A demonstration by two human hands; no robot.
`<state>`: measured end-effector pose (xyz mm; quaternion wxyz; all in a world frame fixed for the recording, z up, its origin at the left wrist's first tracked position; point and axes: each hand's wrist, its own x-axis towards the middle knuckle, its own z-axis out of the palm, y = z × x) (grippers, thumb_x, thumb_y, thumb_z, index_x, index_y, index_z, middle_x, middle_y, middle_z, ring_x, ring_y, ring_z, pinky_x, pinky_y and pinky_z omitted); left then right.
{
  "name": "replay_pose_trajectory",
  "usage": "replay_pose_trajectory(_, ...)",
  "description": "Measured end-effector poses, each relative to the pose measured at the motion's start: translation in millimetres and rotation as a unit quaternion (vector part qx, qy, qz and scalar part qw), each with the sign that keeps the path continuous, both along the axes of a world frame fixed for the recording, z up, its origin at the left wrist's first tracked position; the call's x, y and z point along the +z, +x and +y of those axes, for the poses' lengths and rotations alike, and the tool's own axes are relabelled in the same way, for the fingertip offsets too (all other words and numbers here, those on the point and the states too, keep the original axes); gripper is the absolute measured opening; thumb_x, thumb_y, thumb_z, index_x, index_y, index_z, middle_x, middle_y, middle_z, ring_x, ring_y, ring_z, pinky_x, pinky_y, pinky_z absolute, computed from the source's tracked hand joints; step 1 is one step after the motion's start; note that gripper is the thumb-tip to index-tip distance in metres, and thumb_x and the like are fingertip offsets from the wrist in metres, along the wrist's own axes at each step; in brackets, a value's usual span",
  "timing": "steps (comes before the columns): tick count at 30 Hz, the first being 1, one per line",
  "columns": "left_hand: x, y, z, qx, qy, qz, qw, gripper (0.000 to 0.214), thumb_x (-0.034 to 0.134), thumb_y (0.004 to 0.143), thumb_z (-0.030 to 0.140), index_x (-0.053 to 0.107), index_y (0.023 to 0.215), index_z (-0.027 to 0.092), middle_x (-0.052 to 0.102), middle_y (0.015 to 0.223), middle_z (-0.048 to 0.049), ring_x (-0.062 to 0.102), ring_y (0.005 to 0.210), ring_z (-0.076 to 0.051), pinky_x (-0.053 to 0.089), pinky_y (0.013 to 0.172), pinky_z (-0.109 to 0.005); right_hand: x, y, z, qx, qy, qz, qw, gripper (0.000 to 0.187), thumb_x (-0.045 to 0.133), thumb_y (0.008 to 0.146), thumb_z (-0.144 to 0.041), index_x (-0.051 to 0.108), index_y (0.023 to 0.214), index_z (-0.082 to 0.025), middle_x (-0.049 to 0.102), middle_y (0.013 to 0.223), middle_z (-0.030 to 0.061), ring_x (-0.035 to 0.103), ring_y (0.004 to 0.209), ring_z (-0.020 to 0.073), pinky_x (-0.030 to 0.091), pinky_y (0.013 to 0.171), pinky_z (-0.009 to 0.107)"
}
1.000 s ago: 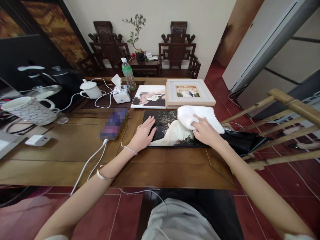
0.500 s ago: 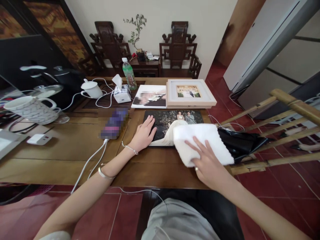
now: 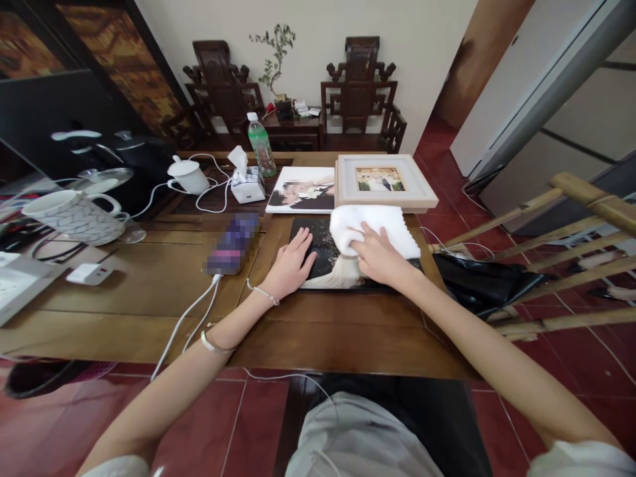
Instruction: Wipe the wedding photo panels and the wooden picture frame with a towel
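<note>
A dark photo panel [image 3: 325,268] with a pale wedding dress on it lies flat on the wooden table. My left hand [image 3: 293,262] rests on its left edge, palm down and fingers stretched out, holding nothing. Over the panel's right part, my right hand [image 3: 375,255] presses a folded white towel [image 3: 387,225] with its fingers on the cloth. The towel hides the couple's upper part and reaches the panel's far edge. Just behind lie a white-edged photo print [image 3: 303,189] and a pale framed wedding photo [image 3: 417,189].
Left of the panel is a phone [image 3: 232,245] with a white cable plugged in. Farther back stand a tissue box [image 3: 248,185], a green-labelled bottle [image 3: 261,142], a lidded white cup [image 3: 189,175] and a patterned mug [image 3: 74,215]. A bamboo chair [image 3: 591,199] is at the right.
My right hand has moved the towel away from me and slightly left, from the panel's near right corner to its far edge. My left hand stays on the panel.
</note>
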<state>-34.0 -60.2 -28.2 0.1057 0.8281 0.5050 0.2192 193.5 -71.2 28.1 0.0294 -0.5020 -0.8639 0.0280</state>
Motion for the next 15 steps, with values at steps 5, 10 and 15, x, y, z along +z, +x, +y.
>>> replay_pose_trajectory(5,1.6,0.4,-0.7,0.002,-0.006,0.005,1.0,0.05,0.035,0.096,0.031,0.038,0.141,0.009,0.032,0.153,-0.0177,0.023,0.144,-0.025,0.03,0.111,-0.049,8.4,1.6,20.3,0.013,0.016,-0.015,1.0,0.045,0.037,0.081,-0.008,0.061,0.119,-0.012,0.061,0.117,0.0207,0.038,0.129,0.0349,0.037,0.095,0.058)
replay_pose_trajectory(10,1.4,0.6,-0.8,0.0,-0.004,0.004,1.0,0.05,0.035,0.096,0.032,0.039,0.141,0.009,0.032,0.153,-0.0176,0.023,0.144,-0.025,0.031,0.111,-0.049,8.1,-1.6,19.1,0.006,0.026,-0.007,1.0,0.045,0.037,0.08,-0.008,0.062,0.117,-0.012,0.061,0.115,0.0206,0.042,0.125,0.035,0.039,0.093,0.059)
replay_pose_trajectory(15,0.7,0.8,-0.5,0.001,-0.002,0.009,1.0,0.051,0.035,0.096,0.032,0.038,0.141,0.008,0.031,0.153,-0.0179,0.023,0.144,-0.025,0.031,0.111,-0.049,1.9,-7.7,-19.9,0.004,0.008,0.005,1.0,0.049,0.04,0.076,-0.005,0.063,0.118,-0.013,0.047,0.142,0.0175,0.026,0.138,0.0375,0.024,0.103,0.067)
